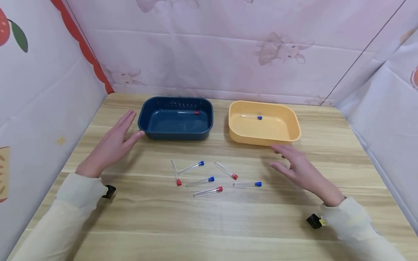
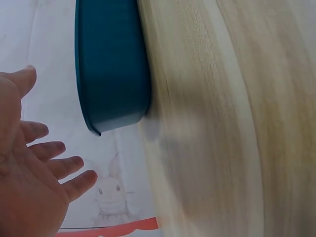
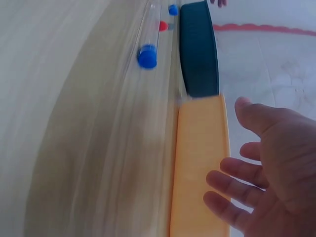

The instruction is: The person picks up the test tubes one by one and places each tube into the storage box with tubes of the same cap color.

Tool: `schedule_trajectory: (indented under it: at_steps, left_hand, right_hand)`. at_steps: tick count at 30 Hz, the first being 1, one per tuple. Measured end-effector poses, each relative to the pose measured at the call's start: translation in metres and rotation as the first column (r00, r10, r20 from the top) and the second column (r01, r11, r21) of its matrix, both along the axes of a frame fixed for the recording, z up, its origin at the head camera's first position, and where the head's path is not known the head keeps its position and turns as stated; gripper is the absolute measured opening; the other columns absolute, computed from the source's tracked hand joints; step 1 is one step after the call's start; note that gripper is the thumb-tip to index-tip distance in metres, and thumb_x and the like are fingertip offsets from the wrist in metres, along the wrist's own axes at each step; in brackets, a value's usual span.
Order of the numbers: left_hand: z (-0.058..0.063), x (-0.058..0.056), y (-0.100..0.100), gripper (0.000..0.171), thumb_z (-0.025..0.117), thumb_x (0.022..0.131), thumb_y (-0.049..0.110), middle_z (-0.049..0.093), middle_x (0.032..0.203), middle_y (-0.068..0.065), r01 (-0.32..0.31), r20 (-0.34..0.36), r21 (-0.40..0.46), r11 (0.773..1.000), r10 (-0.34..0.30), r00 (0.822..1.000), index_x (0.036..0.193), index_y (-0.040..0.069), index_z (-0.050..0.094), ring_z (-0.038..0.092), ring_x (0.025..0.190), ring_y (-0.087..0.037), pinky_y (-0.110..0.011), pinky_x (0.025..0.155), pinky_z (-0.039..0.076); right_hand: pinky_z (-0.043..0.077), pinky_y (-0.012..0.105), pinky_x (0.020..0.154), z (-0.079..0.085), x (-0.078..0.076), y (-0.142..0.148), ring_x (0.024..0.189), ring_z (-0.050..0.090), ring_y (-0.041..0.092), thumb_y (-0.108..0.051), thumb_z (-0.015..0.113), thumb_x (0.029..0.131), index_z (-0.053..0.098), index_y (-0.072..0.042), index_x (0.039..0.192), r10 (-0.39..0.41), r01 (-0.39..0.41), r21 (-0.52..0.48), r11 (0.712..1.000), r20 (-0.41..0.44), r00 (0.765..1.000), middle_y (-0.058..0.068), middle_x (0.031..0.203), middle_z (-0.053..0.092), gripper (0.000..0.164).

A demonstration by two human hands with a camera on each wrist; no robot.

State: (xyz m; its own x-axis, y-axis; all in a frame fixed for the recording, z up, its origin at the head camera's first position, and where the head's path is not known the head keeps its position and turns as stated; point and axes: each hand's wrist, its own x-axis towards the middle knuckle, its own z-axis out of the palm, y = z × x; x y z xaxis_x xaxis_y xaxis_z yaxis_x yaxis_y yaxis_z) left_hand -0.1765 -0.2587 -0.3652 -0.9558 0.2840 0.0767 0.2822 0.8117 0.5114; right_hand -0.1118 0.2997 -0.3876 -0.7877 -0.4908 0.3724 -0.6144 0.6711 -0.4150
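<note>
Yellow tray (image 1: 249, 139) just beyond right hand (image 1: 300, 169)

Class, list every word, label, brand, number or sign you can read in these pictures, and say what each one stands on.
No readable text anywhere.
Capped test tubes: no legible writing.
Dark blue tray and yellow tray: no legible writing.
Printed cloth: pictures such as a rabbit, no words.
Yellow patch beside the black wrist camera: too small to tell whether it bears text.
</note>
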Motion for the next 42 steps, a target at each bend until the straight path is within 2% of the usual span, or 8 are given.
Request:
schedule_trajectory:
  at_steps: [7,17,27,35,42]
  left_hand:
    - [-0.002,-0.010,0.007,0.082,0.051,0.108,0.046,0.004,0.173,-0.016,0.006,0.012,0.037,0.999,-0.006,1.000,0.166,0.007,0.009,0.006,0.158,-0.036,-0.064,0.122,0.013]
    - [-0.007,-0.019,0.012,0.085,0.052,0.107,0.048,0.003,0.172,-0.018,-0.012,0.053,0.049,0.999,0.009,0.999,0.166,0.004,0.008,0.006,0.157,-0.038,-0.065,0.122,0.013]
    - [-0.012,-0.026,0.013,0.086,0.052,0.107,0.049,0.003,0.172,-0.019,-0.027,0.083,0.061,0.998,0.022,0.996,0.166,0.004,0.007,0.008,0.157,-0.041,-0.066,0.121,0.013]
    - [-0.018,-0.034,0.013,0.086,0.052,0.107,0.049,0.006,0.171,-0.022,-0.032,0.084,0.073,0.997,0.026,0.996,0.165,0.003,0.009,0.009,0.156,-0.042,-0.066,0.121,0.014]
    - [-0.022,-0.041,0.017,0.086,0.051,0.108,0.047,0.007,0.170,-0.024,-0.042,0.090,0.077,0.996,0.035,0.995,0.164,-0.001,0.007,0.009,0.156,-0.043,-0.064,0.122,0.014]
  right_hand:
    - [0.059,0.048,0.071,-0.002,-0.004,-0.016,0.098,0.068,0.035,-0.007,0.079,0.090,0.060,0.001,0.139,-0.010,0.010,0.000,1.000,0.064,0.998,0.019,0.128,0.068,0.053]
    - [0.059,0.050,0.081,-0.003,-0.009,-0.038,0.103,0.066,0.033,-0.015,0.077,0.095,0.060,0.002,0.140,-0.002,-0.001,0.018,1.000,0.182,0.983,0.018,0.131,0.066,0.052]
    - [0.059,0.048,0.083,-0.005,-0.012,-0.059,0.105,0.067,0.029,-0.018,0.075,0.097,0.061,0.003,0.139,0.036,-0.042,0.022,0.999,0.218,0.975,0.016,0.127,0.067,0.048]
    - [0.059,0.042,0.083,-0.007,-0.012,-0.070,0.101,0.066,0.025,-0.020,0.074,0.098,0.061,0.001,0.140,0.022,-0.032,0.032,0.999,0.278,0.960,0.014,0.121,0.068,0.048]
    - [0.059,0.037,0.079,-0.010,-0.014,-0.080,0.096,0.066,0.023,-0.018,0.075,0.097,0.063,0.003,0.136,0.048,-0.061,0.042,0.997,0.264,0.963,0.012,0.117,0.069,0.046]
